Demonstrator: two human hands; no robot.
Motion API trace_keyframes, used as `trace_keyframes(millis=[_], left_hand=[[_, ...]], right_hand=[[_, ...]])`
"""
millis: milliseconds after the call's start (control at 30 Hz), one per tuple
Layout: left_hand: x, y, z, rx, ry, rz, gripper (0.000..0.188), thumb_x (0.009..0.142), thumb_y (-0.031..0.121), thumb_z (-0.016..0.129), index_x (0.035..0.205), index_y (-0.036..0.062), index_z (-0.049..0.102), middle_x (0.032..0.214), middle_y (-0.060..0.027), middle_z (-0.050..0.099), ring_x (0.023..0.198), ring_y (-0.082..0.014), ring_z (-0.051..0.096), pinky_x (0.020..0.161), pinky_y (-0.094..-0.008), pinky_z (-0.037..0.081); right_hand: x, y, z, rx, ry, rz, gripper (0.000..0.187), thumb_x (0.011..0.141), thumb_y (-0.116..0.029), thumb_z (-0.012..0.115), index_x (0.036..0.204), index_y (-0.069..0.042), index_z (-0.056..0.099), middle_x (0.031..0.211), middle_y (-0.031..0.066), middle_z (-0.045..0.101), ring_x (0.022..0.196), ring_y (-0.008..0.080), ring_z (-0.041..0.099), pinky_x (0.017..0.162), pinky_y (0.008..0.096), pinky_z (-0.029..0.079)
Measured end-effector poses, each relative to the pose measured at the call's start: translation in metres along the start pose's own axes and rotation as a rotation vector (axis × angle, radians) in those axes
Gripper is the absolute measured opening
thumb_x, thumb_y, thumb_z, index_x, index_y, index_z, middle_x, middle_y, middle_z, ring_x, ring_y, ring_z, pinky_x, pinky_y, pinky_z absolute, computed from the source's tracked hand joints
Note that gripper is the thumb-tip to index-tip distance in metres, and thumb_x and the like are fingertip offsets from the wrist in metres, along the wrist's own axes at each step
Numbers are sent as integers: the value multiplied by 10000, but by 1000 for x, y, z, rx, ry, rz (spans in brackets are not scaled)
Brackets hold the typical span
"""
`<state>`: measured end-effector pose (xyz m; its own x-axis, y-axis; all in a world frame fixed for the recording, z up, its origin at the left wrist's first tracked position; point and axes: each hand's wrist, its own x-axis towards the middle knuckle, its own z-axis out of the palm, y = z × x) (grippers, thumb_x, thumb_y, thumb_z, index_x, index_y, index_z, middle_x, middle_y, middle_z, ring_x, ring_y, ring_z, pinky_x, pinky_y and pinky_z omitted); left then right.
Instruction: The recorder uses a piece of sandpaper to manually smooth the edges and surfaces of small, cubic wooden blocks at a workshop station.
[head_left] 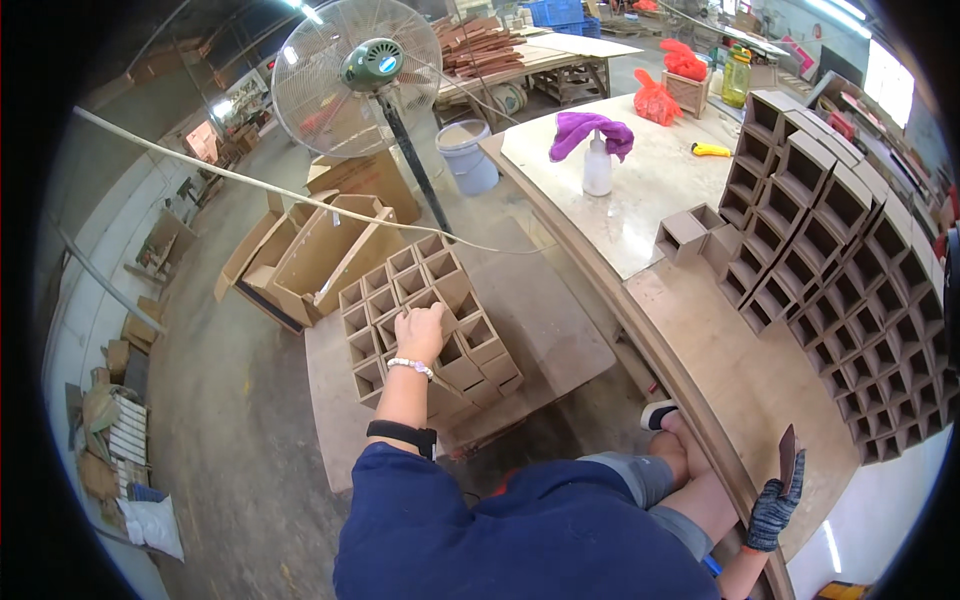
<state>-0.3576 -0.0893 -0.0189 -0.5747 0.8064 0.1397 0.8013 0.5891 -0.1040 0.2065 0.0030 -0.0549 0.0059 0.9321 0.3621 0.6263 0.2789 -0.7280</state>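
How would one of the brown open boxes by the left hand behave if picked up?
Those brown boxes look hollow and thin-walled, so each is probably light for its size. Their straight edges suggest stiffness, and flat sides make rolling unlikely.

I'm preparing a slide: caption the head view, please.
Bare left hand at a stack of open brown boxes; gloved right hand holding a thin brown piece.

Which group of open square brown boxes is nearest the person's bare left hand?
The block on the low brown board; the left hand is on it. The small cluster and large stack stand farther off, on the pale-topped table.
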Motion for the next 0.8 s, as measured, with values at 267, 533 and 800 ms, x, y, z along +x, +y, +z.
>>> trace_keyframes(millis=[267,533,800], left_hand=[[0,-20,5,65,-25,109,186,746,77,546,927,112,531,832,-67,610,896,-243,558,817,-465,380],[-5,-18,27,-134,61,-21,269,734,119,593,998,101,549,981,-74,570,1061,-241,468,967,-547,244],[10,21,-41,-581,286,-125,373,741,120,647,1043,-32,491,1008,-214,573,964,-335,556,831,-380,443]], right_hand=[[-3,1,-6,4,-4,-22,572,692,79,249,1225,35,452,1246,152,486,1195,254,426,1026,344,282],[-15,35,-7,47,-1,33,528,722,48,295,1229,24,441,1230,160,496,1181,267,438,1017,352,293],[-29,20,-6,866,316,400,397,810,-75,502,1193,19,451,1135,137,523,1072,225,495,914,311,390]])
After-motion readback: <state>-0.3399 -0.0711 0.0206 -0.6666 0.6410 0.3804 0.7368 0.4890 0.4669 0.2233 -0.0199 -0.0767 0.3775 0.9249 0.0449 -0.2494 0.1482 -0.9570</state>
